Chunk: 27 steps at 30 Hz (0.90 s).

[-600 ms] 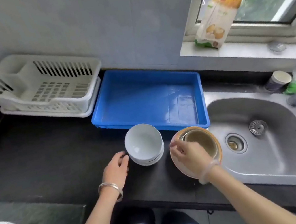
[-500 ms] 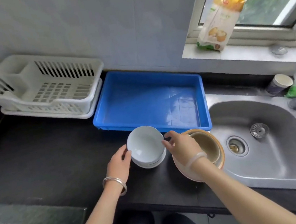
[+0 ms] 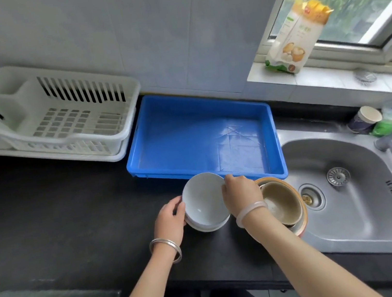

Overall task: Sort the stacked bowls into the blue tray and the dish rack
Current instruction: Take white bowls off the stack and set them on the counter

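1. While the left hand (image 3: 169, 218) curls against the near-left side of the top white bowl (image 3: 203, 198) and the right hand (image 3: 242, 196) pinches its far-right rim, the step in hand looks like freeing that bowl from the white stack (image 3: 209, 225) under it. The bowl sits tilted on the stack at the front of the worktop (image 3: 60, 214), just in front of the blue tray (image 3: 188, 136).
2. Neither the blue tray nor the dish rack (image 3: 112, 138) holds a bowl, so the sorting seems barely begun.
3. The next move, as I judge it, calls for a straight lift so the bowls below do not drag. A short carry follows, back to the tray or left to the rack. Which place takes white bowls cannot be told.
4. The brown bowls (image 3: 280, 201) stand nested just right of the white ones, beside the sink (image 3: 352, 214). The outermost has an orange rim.
5. The white bowls look glazed, smooth and round, probably slippery.
6. The tray is glossy hard plastic, rectangular and low-walled, its floor scuffed.
7. The rack is white slotted plastic on a drip tray. The worktop is dark and matt, the sink brushed steel.
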Each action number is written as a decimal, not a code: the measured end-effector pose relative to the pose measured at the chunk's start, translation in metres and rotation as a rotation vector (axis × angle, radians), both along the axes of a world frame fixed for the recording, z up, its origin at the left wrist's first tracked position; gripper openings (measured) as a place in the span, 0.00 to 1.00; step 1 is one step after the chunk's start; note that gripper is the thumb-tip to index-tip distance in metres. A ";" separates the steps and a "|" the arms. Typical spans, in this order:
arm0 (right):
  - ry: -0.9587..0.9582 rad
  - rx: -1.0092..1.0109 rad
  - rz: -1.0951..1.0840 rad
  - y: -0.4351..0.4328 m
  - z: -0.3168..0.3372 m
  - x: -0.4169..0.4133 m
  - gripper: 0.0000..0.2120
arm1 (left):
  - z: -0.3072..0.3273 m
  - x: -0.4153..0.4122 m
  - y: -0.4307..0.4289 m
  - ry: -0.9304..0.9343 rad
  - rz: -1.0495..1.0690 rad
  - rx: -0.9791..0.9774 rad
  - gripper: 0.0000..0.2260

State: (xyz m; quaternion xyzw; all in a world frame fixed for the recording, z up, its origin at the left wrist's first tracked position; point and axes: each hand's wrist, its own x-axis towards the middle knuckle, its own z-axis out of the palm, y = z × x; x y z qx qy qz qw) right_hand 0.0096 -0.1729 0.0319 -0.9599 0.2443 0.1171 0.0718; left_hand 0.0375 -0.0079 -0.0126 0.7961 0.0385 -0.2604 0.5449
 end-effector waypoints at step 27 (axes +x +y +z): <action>-0.228 0.665 -0.239 -0.079 0.034 -0.021 0.14 | 0.017 -0.001 -0.044 -0.360 0.065 0.501 0.04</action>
